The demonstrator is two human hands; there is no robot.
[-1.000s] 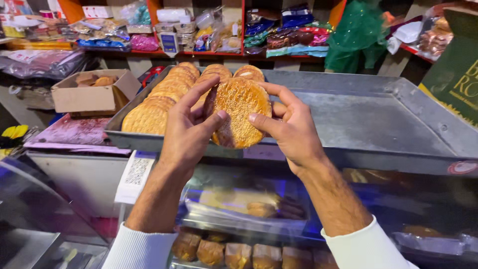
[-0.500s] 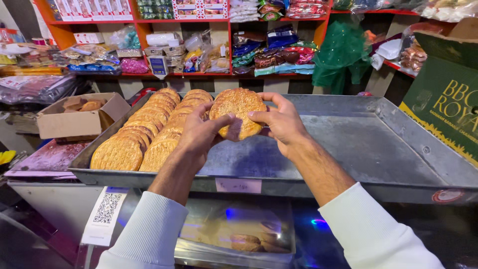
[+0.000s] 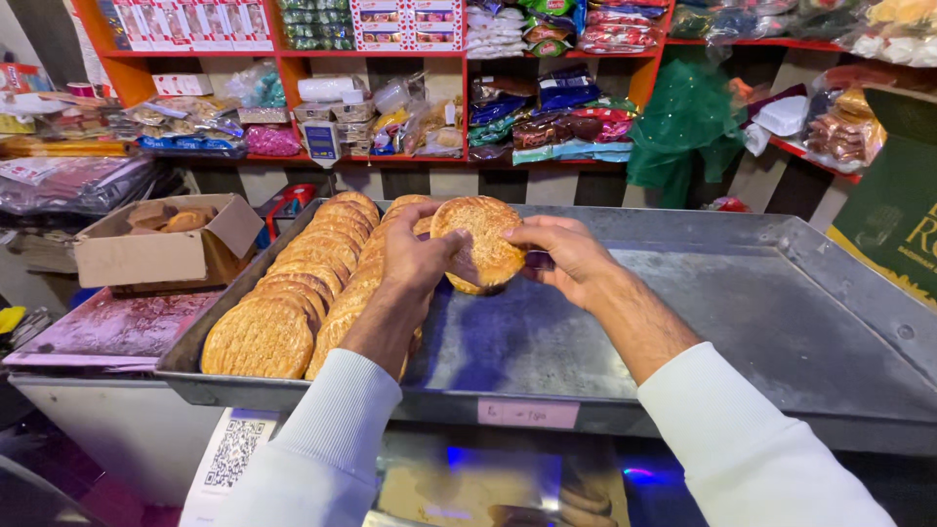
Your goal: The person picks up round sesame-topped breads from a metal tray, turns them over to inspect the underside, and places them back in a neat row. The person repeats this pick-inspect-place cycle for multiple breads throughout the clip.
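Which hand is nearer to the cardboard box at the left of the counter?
Left. The left hand holds the round flatbread over the tray's rows, closer to the cardboard box. The right hand grips the bread's far side, farther from the box.

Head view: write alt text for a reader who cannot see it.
Both hands, the left hand and the right hand, hold one round golden flatbread upright over a large metal tray. Two rows of overlapping flatbreads fill the tray's left side; shop shelves of packaged goods stand behind.
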